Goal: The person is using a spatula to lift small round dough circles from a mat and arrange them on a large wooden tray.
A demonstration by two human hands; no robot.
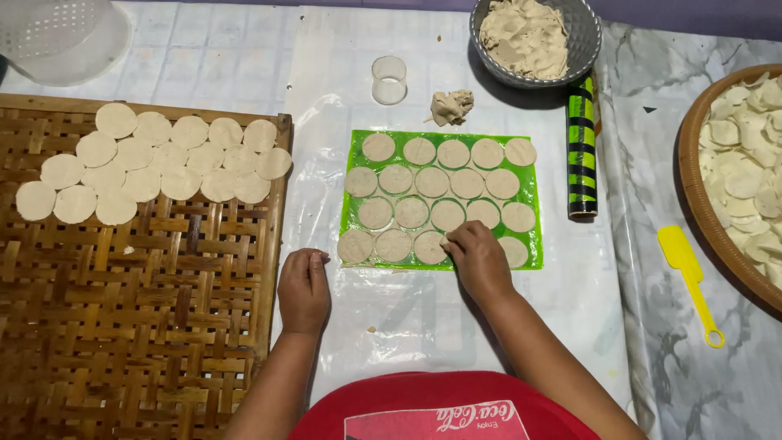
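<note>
The right hand pinches a pale round dough disc at the green plastic sheet's near edge; the left hand, fingers curled together, rests beside the woven bamboo tray.

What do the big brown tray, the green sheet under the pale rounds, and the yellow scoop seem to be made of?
The brown tray looks like woven bamboo or wood strips, matte, with a crisscross weave. The green sheet looks like thin glossy plastic, with shiny wrinkled edges. The yellow scoop looks like smooth moulded plastic. The right hand touches a dough round, soft and matte.
</note>
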